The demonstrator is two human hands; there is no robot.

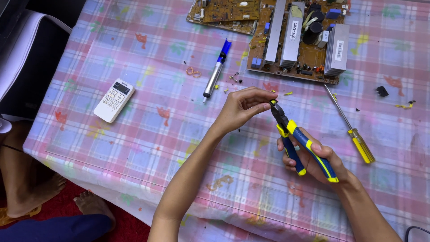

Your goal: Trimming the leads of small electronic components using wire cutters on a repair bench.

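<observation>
My right hand (313, 157) grips a pair of cutting pliers (298, 139) with blue and yellow handles, jaws pointing up and left. My left hand (244, 105) pinches a tiny piece right at the plier jaws; the piece is too small to identify. Both hands hover over the checked plastic tablecloth (148, 134) near the table's middle. A large brown circuit board (300, 38) with silver heat sinks and black capacitors lies just beyond my hands.
A second, smaller circuit board (224, 13) lies at the far edge. A silver and blue desoldering pump (216, 71), a yellow-handled screwdriver (351, 127), a white remote control (114, 99), a small black component (381, 91) and loose bits lie about. Someone's bare feet (67, 197) rest at the lower left.
</observation>
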